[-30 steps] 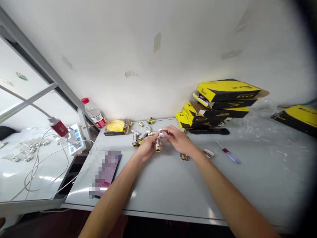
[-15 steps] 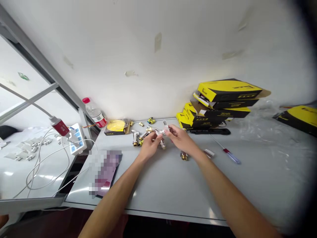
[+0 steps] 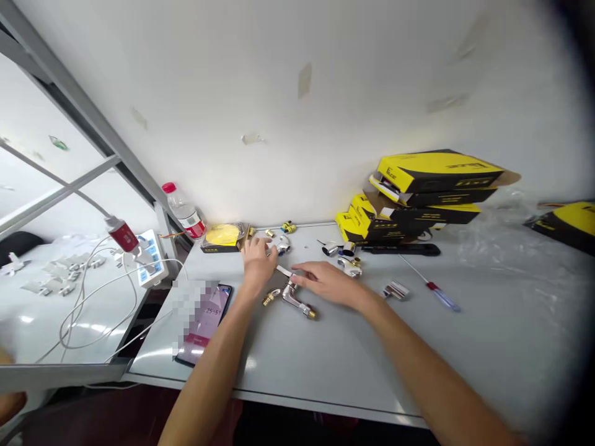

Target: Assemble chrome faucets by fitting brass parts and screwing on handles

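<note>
A chrome faucet [image 3: 294, 297] with a flat lever and brass-coloured ends rests on the grey table between my hands. My right hand [image 3: 325, 282] has its thumb and fingertips closed about the top of the faucet, by the lever. To the left and farther back, my left hand [image 3: 258, 263] is open with its fingers apart, beside a chrome fitting [image 3: 283, 244]. Its fingertips partly cover the small parts there, and I see nothing held in it. Behind my right hand lie more chrome pieces [image 3: 349, 266].
Yellow and black boxes [image 3: 437, 179] are stacked by the wall. A screwdriver [image 3: 444, 297] and metal pieces [image 3: 396, 290] lie on the right. Leftward are a phone [image 3: 211, 322], a bottle [image 3: 186, 214], a small open box [image 3: 223, 238] and a power strip [image 3: 152, 257] with cables.
The faucet, held up in both hands before, now rests nearer on the table. My left hand has let go and moved left toward the fittings; my right hand stays at the faucet.
</note>
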The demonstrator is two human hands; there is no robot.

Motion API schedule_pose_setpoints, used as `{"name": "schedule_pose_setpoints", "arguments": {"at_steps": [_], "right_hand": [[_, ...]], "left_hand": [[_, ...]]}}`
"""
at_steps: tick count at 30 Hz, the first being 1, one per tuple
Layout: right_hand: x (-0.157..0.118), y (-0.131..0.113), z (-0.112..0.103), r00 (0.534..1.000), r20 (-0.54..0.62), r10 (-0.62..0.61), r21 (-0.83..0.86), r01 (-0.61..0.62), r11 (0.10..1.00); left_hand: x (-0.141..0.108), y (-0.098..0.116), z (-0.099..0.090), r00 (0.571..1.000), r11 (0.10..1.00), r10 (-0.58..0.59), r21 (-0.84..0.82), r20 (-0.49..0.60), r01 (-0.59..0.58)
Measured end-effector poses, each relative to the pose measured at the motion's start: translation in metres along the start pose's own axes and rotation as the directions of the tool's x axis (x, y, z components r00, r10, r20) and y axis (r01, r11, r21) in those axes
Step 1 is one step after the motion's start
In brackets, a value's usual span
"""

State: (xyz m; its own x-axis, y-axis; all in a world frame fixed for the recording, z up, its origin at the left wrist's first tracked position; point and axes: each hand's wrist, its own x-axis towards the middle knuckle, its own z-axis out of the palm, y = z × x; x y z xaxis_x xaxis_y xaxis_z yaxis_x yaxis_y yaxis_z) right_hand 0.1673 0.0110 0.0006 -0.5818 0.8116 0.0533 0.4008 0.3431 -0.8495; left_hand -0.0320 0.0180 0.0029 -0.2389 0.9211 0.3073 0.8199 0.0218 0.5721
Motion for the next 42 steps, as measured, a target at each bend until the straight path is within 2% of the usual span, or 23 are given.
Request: {"name": "schedule_pose_setpoints", "arguments": {"at_steps": [2, 4, 7, 9, 12, 14, 16, 19, 23, 27, 29, 31, 34, 37, 39, 42], "right_hand": [[0.001, 0.002, -0.007, 0.999, -0.035, 0.032, -0.028, -0.033, 0.999], [0.001, 0.006, -0.019, 0.992, -0.102, 0.068, -0.058, -0.074, 0.996], [0.002, 0.012, -0.033, 0.967, -0.228, 0.112, -0.062, -0.129, 0.990], [0.003, 0.014, -0.033, 0.953, -0.267, 0.140, -0.020, -0.151, 0.988], [0.006, 0.014, -0.022, 0.947, -0.239, 0.213, 0.110, -0.191, 0.975], [0.009, 0.013, -0.014, 0.945, -0.194, 0.264, 0.242, -0.215, 0.946], [0.011, 0.012, -0.009, 0.947, -0.167, 0.275, 0.375, -0.197, 0.906], [0.012, 0.013, -0.008, 0.946, -0.204, 0.253, 0.493, -0.124, 0.861], [0.012, 0.015, -0.012, 0.938, -0.198, 0.285, 0.577, -0.123, 0.807], [0.011, 0.013, -0.014, 0.932, -0.166, 0.321, 0.638, -0.147, 0.756], [0.011, 0.012, -0.013, 0.935, -0.153, 0.321, 0.645, -0.152, 0.749], [0.010, 0.010, -0.013, 0.938, -0.158, 0.310, 0.632, -0.145, 0.761], [0.009, 0.007, -0.013, 0.934, -0.162, 0.319, 0.655, -0.140, 0.742], [0.007, 0.001, -0.018, 0.927, -0.112, 0.359, 0.741, -0.163, 0.652], [0.004, -0.002, -0.021, 0.920, -0.095, 0.380, 0.769, -0.174, 0.615], [0.002, -0.006, -0.026, 0.922, -0.072, 0.380, 0.777, -0.187, 0.601]], "left_hand": [[-0.003, -0.005, 0.006, 0.994, 0.987, 0.039, 0.150, 0.101, -0.053], [-0.006, -0.008, 0.009, 0.985, 0.972, 0.062, 0.215, 0.164, -0.097], [-0.007, -0.008, 0.007, 0.982, 0.974, 0.059, 0.207, 0.178, -0.096], [-0.004, -0.007, 0.004, 0.988, 0.985, 0.037, 0.158, 0.153, -0.062], [-0.004, 0.003, 0.003, 0.999, 1.000, 0.003, 0.014, 0.050, -0.004], [-0.008, 0.013, 0.004, 1.000, 0.993, 0.017, -0.115, 0.019, -0.015], [-0.015, 0.025, 0.006, 0.994, 0.970, 0.087, -0.235, 0.073, -0.068], [-0.026, 0.039, 0.010, 0.969, 0.934, 0.177, -0.339, 0.173, -0.110], [-0.030, 0.044, 0.009, 0.956, 0.935, 0.144, -0.351, 0.255, -0.047], [-0.027, 0.044, 0.004, 0.915, 0.908, 0.119, -0.415, 0.384, 0.056], [-0.026, 0.043, 0.002, 0.910, 0.896, 0.107, -0.435, 0.401, 0.087], [-0.025, 0.040, 0.001, 0.917, 0.902, 0.110, -0.426, 0.383, 0.070], [-0.015, 0.030, 0.001, 0.943, 0.949, 0.095, -0.314, 0.320, 0.011], [0.005, 0.017, 0.004, 0.981, 1.000, -0.001, 0.022, 0.192, -0.003], [0.020, 0.010, 0.008, 0.988, 0.965, -0.033, 0.261, 0.149, -0.007], [0.039, 0.007, 0.015, 0.988, 0.878, -0.042, 0.477, 0.152, -0.036]]}}
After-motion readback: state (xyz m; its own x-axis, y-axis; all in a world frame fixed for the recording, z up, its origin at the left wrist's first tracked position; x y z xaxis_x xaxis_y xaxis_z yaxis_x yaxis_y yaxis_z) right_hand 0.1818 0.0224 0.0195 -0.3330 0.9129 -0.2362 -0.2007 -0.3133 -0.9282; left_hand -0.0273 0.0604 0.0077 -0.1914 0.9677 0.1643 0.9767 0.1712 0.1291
